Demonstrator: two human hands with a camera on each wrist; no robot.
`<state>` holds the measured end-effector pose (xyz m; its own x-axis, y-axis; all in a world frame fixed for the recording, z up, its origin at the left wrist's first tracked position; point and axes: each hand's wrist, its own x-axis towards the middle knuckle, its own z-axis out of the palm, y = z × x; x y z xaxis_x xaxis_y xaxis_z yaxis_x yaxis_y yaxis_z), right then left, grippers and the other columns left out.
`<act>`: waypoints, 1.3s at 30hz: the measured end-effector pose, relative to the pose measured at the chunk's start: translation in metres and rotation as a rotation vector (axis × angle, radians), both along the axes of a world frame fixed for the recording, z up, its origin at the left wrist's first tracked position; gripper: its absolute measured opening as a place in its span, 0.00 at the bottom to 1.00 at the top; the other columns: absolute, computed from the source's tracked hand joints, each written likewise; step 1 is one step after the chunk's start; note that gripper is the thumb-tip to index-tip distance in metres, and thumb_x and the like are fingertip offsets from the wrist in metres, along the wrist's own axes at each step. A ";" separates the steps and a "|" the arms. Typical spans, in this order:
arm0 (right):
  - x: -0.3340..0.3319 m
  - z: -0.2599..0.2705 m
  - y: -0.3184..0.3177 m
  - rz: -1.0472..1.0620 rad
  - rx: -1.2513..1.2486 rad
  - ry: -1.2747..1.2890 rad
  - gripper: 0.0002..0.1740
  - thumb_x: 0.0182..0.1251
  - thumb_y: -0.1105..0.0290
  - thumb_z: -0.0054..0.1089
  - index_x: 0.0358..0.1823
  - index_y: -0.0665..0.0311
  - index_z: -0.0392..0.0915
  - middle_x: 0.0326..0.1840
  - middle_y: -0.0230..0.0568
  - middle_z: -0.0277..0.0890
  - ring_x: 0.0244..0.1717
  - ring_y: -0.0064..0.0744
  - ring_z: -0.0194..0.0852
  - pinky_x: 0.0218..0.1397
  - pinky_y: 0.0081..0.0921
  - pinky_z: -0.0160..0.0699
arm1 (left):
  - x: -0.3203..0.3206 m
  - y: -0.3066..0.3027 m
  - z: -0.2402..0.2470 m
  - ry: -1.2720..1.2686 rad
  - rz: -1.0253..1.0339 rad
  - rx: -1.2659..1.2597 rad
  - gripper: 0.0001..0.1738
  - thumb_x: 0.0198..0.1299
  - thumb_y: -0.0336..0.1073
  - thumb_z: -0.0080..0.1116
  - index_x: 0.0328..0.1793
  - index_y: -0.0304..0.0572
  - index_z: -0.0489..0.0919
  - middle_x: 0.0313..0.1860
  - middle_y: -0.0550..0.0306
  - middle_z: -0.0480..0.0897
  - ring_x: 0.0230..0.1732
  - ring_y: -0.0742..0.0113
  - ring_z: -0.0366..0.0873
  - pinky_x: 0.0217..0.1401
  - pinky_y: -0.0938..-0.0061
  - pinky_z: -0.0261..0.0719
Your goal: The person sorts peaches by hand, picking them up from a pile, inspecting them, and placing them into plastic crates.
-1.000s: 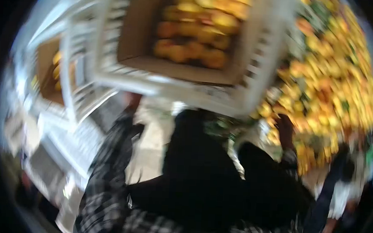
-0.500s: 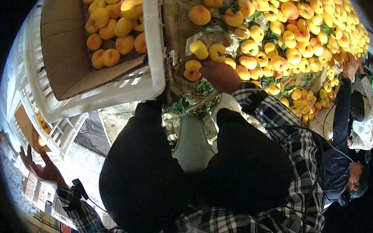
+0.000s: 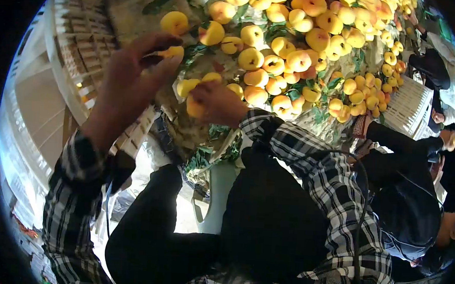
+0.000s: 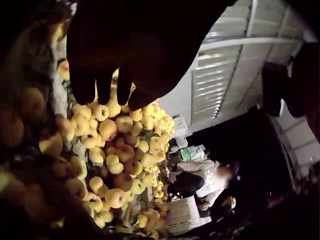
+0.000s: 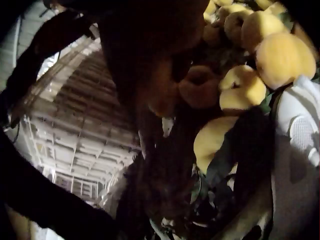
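Note:
In the head view my left hand (image 3: 125,88) reaches over the near edge of the fruit pile, thumb and fingers around a yellow flat peach (image 3: 174,52). Its palm side is hidden; in the left wrist view that hand shows only as a dark shape above the pile. Just to its right, my right hand (image 3: 222,103) grips another flat peach (image 3: 195,108), with its fingers over the fruit. Two loose peaches (image 3: 187,87) lie just above the right hand. From the right wrist view, the right hand (image 5: 155,40) is mostly in shadow.
A large heap of yellow flat peaches (image 3: 315,38) with green leaves spreads up and right. White slatted crates (image 3: 78,36) stand at left, close by my left forearm. My knees (image 3: 271,195) are below. Another person (image 3: 409,213) crouches at right, near a white crate (image 3: 407,105).
My left hand has come from the far left, where it was spread, to the pile beside my right hand. The right hand now grips a peach. The view has swung right, shifting the crate left.

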<state>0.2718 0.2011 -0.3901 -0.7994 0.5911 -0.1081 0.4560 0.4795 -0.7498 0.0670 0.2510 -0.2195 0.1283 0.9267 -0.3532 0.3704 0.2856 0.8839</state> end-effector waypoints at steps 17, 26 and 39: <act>0.128 -0.032 0.068 -0.202 0.524 -0.716 0.15 0.59 0.69 0.54 0.47 0.65 0.75 0.47 0.48 0.75 0.53 0.47 0.72 0.46 0.38 0.79 | 0.051 0.011 -0.066 -0.312 0.069 -0.490 0.19 0.64 0.42 0.58 0.55 0.38 0.76 0.46 0.60 0.81 0.46 0.73 0.77 0.51 0.75 0.74; 0.106 0.050 0.082 -0.511 -0.219 -0.272 0.24 0.53 0.58 0.67 0.50 0.61 0.75 0.47 0.52 0.74 0.48 0.52 0.73 0.50 0.40 0.76 | 0.045 0.009 -0.071 -0.406 0.275 -0.692 0.24 0.62 0.47 0.60 0.60 0.47 0.69 0.53 0.61 0.76 0.52 0.67 0.75 0.51 0.67 0.76; 0.068 0.011 0.069 -0.716 -0.141 -0.160 0.35 0.50 0.60 0.71 0.59 0.60 0.66 0.55 0.53 0.69 0.57 0.52 0.69 0.56 0.42 0.75 | 0.047 0.011 -0.081 -0.610 0.272 -0.562 0.23 0.61 0.45 0.61 0.58 0.49 0.70 0.52 0.60 0.76 0.54 0.68 0.75 0.50 0.65 0.80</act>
<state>0.3395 0.2704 -0.3790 -0.1928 0.9331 -0.3035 0.7291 -0.0708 -0.6808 0.1136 0.2617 -0.3008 0.2434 0.6620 -0.7089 -0.2665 0.7484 0.6073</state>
